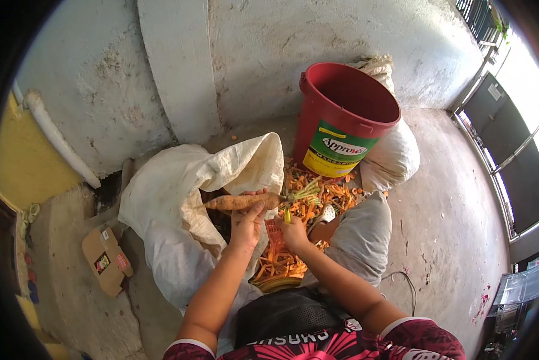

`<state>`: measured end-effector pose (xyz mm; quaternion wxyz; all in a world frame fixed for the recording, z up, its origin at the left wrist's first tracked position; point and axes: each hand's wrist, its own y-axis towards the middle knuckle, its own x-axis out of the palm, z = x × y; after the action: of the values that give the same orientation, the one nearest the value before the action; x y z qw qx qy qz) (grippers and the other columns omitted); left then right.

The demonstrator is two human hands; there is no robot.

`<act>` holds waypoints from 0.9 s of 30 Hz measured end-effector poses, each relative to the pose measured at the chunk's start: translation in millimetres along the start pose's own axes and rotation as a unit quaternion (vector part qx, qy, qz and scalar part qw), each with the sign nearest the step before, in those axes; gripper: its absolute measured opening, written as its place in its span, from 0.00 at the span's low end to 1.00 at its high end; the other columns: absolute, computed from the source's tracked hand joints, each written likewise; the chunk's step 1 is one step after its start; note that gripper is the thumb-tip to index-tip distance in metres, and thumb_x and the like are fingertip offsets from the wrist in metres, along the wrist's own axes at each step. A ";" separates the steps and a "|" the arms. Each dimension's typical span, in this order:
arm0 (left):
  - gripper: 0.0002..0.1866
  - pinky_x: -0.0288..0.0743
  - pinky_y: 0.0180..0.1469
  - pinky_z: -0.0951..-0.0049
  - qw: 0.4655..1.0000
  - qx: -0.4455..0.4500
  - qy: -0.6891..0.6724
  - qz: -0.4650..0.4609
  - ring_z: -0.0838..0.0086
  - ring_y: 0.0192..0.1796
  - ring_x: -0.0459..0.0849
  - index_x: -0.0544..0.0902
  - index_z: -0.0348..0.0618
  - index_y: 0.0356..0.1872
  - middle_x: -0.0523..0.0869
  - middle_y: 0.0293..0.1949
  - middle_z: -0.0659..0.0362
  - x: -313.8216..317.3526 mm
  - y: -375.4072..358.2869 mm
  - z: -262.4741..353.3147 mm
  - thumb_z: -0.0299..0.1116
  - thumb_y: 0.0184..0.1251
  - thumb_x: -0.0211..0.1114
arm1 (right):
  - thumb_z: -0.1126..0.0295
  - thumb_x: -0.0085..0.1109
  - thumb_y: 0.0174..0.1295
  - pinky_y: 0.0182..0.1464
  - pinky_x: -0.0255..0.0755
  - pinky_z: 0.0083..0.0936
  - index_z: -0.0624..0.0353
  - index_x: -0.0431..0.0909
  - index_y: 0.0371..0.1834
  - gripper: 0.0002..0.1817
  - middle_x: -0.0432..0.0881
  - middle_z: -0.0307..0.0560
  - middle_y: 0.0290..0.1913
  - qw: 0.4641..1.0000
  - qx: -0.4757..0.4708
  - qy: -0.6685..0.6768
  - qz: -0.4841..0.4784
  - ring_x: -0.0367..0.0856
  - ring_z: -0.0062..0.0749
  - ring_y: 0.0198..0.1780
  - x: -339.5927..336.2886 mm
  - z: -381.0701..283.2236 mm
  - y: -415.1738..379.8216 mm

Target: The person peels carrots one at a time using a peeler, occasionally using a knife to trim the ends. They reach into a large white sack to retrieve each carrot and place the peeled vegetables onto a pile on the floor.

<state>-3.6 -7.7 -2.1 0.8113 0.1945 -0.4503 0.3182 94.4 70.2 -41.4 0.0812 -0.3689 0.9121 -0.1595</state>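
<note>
A large unpeeled carrot (239,202) lies across the fingers of my left hand (249,219), which is closed around its thick part. Green cut stems (307,191) show just beyond the carrot's right end. My right hand (292,231) is closed on a small yellow-handled tool (287,215); its working end cannot be made out. Beside that hand is a red piece with holes (275,234). Orange peelings (279,261) lie heaped below and beyond my hands. To the left, a white woven sack (179,180) gapes open, its inside dark.
A tall red bucket (317,129) with a margarine label stands beyond the peelings, in front of a full sack (395,156). Flattened cardboard (106,258) lies on the concrete floor at left. A weathered wall (269,60) closes off the back; a dark gate (503,156) is at right.
</note>
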 end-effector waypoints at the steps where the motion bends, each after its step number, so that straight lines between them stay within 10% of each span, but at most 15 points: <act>1: 0.13 0.72 0.54 0.69 1.000 -0.002 -0.001 -0.006 0.64 0.54 0.72 0.70 0.41 0.40 0.75 0.45 0.54 0.9 0.1 1.4 0.18 0.53 0.58 | 0.64 0.51 0.57 0.24 0.61 0.26 0.66 0.72 0.25 0.14 0.70 0.41 0.17 1.000 0.014 0.016 -0.007 0.66 0.23 0.20 -0.6 15.7 4.1; 6: 0.13 0.71 0.53 0.64 0.998 0.017 -0.040 -0.043 0.63 0.52 0.74 0.70 0.39 0.40 0.76 0.41 0.53 25.8 5.6 36.2 0.21 0.54 0.59 | 0.69 0.49 0.58 0.23 0.67 0.24 0.66 0.74 0.29 0.10 0.76 0.45 0.23 0.982 0.145 0.107 -0.055 0.73 0.27 0.23 -1.9 156.7 41.0; 8: 0.13 0.74 0.44 0.68 0.996 0.055 0.043 -0.048 0.67 0.43 0.78 0.69 0.39 0.40 0.77 0.36 0.56 26.8 5.3 38.7 0.24 0.54 0.60 | 0.72 0.46 0.58 0.19 0.67 0.25 0.65 0.76 0.29 0.09 0.77 0.47 0.25 0.986 0.159 -0.032 -0.034 0.74 0.29 0.21 -8.2 92.5 22.1; 12: 0.10 0.69 0.31 0.76 0.939 -0.081 0.333 0.025 0.74 0.28 0.76 0.72 0.38 0.36 0.77 0.27 0.58 -13.9 11.2 31.7 0.29 0.53 0.58 | 0.70 0.44 0.59 0.17 0.68 0.22 0.68 0.75 0.30 0.11 0.76 0.50 0.29 0.991 0.083 0.096 0.030 0.73 0.27 0.21 -26.5 -31.4 -4.8; 15: 0.12 0.68 0.27 0.75 0.776 -0.118 0.619 0.006 0.75 0.24 0.76 0.73 0.35 0.33 0.77 0.20 0.57 -2.3 9.3 29.9 0.34 0.51 0.61 | 0.64 0.49 0.58 0.27 0.67 0.27 0.66 0.74 0.31 0.14 0.76 0.49 0.23 0.953 -0.084 -0.291 -0.013 0.72 0.30 0.22 -53.7 -52.9 -3.0; 19: 0.15 0.69 0.28 0.70 0.717 -0.002 0.693 -0.069 0.62 0.23 0.78 0.74 0.32 0.29 0.77 0.20 0.48 5.0 2.0 22.5 0.36 0.46 0.63 | 0.60 0.51 0.56 0.30 0.64 0.30 0.65 0.73 0.31 0.16 0.73 0.50 0.20 0.911 -0.108 -0.391 -0.073 0.70 0.31 0.23 -62.3 -73.4 -15.3; 27: 0.16 0.69 0.29 0.66 0.683 -0.039 0.722 -0.098 0.53 0.25 0.77 0.75 0.31 0.27 0.77 0.20 0.44 14.0 -5.7 26.9 0.37 0.42 0.62 | 0.60 0.51 0.56 0.31 0.64 0.29 0.65 0.72 0.30 0.16 0.73 0.50 0.21 0.918 -0.100 -0.378 -0.067 0.69 0.30 0.23 -61.8 -71.6 -14.5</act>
<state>-10.4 -23.3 23.7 0.9184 -0.0846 0.2850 0.2611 128.9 120.0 32.6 0.3715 -0.4683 0.7978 0.0782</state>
